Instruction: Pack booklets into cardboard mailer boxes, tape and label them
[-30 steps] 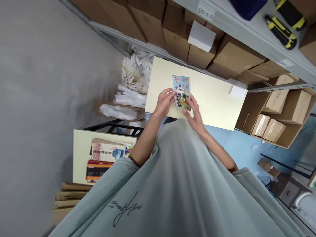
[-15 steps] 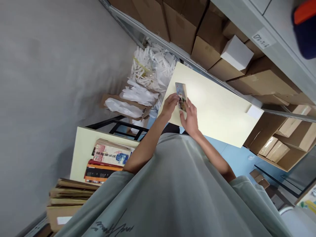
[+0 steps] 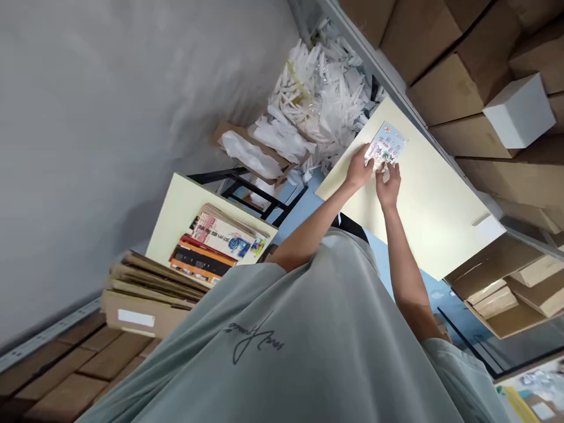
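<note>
A small light-blue book point(image 3: 389, 143) with a printed cover lies face up over the pale cream tabletop point(image 3: 423, 217), close to its far left corner. Whether it rests flat or is lifted slightly, I cannot tell. My left hand point(image 3: 359, 167) holds the book's left edge, thumb on the cover near the lower corner. At its near edge, my right hand point(image 3: 388, 185) has curled fingers closed on the lower right part. Its fingertips partly cover the cover's lower print.
A second cream table point(image 3: 164, 220) on the left bears several books point(image 3: 220, 235). Crumpled white paper point(image 3: 326, 100) is heaped beyond the tables, beside an open carton point(image 3: 224, 130). Shelves of cardboard boxes point(image 3: 453, 88) line the right. Flattened cardboard point(image 3: 150, 282) sits at lower left.
The book has turned from a tilted, edge-on position to cover up. My right hand has shifted from its right side to its near edge. The view has swung left.
</note>
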The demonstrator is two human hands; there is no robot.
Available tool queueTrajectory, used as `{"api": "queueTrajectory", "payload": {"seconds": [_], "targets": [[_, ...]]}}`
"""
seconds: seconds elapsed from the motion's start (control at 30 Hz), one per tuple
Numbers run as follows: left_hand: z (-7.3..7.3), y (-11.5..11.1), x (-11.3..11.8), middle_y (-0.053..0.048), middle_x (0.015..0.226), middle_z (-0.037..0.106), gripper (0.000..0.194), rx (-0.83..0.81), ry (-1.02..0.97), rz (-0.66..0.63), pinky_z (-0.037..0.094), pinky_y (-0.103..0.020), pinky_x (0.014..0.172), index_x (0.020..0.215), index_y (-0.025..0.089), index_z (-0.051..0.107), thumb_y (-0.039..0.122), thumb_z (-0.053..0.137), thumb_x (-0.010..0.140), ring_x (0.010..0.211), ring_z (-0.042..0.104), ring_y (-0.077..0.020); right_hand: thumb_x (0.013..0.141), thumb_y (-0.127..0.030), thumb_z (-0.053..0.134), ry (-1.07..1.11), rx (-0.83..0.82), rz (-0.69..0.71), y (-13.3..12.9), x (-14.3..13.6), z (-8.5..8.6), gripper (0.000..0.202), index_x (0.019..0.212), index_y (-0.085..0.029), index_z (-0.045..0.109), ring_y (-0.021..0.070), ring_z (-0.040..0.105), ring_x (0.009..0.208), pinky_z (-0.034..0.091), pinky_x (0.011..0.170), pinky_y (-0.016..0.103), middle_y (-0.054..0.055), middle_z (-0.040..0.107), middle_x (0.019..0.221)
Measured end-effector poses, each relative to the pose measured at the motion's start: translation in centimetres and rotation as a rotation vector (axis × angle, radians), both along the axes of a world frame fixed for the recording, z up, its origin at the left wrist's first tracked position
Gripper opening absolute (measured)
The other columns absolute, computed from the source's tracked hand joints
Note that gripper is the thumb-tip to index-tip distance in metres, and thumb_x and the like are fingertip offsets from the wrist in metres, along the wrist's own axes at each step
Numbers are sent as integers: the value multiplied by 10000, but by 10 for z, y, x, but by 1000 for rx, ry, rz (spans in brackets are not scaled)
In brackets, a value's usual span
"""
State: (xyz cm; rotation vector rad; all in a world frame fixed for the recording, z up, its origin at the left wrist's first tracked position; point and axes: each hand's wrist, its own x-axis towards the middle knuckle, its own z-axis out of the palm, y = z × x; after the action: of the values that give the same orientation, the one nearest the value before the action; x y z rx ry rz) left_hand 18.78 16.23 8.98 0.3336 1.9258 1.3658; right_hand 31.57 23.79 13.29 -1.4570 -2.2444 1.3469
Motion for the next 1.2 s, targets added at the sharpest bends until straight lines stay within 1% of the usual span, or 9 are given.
{"api": "queueTrajectory", "payload": {"seconds": [0.1,0.23,0.47,0.57,0.73,0.83,0.93,1.1,1.2], "targets": [[17,-35,18,-158,1672,675,513,-1,67,42,369,-521,1432,1550,223,710,346,693,1053,1639,570,-348,1086,-636,583,33,99,144,-18,4,17,620,1494,-186,702,389,453,1711,359,1396,715,232,646,1652],[29,-100,21,-141,1645,697,469,-70,104,193,412,-506,1401,1524,253,726,414,676,1086,1612,593,-324,1113,-612,561,105,77,363,-54,-4,32,541,1483,-244,703,362,514,1662,397,1384,705,195,594,1721],[22,-212,-4,-174,1599,720,483,-238,-27,655,498,-510,1317,1453,237,740,511,741,1055,1545,651,-349,1117,-534,596,181,-40,690,-115,-47,20,430,1384,-243,766,342,602,1564,449,1371,647,186,686,1623],[20,-239,-9,-193,1588,719,539,-218,-38,818,505,-517,1307,1442,226,739,556,796,1019,1530,662,-355,1114,-516,621,184,-92,797,-131,-77,13,401,1372,-253,777,353,598,1567,440,1375,647,179,693,1619],[15,-258,-17,-204,1584,716,571,-164,-85,978,523,-493,1301,1414,209,758,592,831,996,1539,656,-369,1105,-482,668,144,-139,941,-156,-134,-3,363,1367,-264,794,352,630,1537,447,1377,622,148,729,1594],[2,-267,-27,-166,1569,735,530,-128,-106,1010,502,-499,1330,1416,224,759,575,809,1023,1550,645,-361,1089,-462,712,122,-150,1010,-175,-169,-26,347,1358,-266,809,344,655,1512,460,1374,599,127,751,1572],[-19,-278,-42,-145,1567,741,494,-108,-119,1042,481,-494,1354,1420,232,758,560,782,1052,1549,647,-345,1081,-462,741,84,-163,1080,-197,-204,-63,352,1359,-260,817,348,636,1552,435,1396,589,127,747,1581],[-63,-299,-66,-135,1556,745,451,-108,-184,1163,453,-479,1382,1435,235,748,523,736,1089,1575,627,-324,1040,-489,799,-49,-187,1166,-241,-263,-146,411,1348,-218,821,388,551,1647,344,1433,663,164,704,1636],[-83,-310,-74,-136,1568,736,458,-101,-210,1220,455,-477,1383,1447,239,741,526,729,1090,1605,600,-330,1021,-530,810,-74,-227,1191,-267,-295,-198,427,1322,-227,824,369,549,1652,282,1456,687,137,749,1573]]}}
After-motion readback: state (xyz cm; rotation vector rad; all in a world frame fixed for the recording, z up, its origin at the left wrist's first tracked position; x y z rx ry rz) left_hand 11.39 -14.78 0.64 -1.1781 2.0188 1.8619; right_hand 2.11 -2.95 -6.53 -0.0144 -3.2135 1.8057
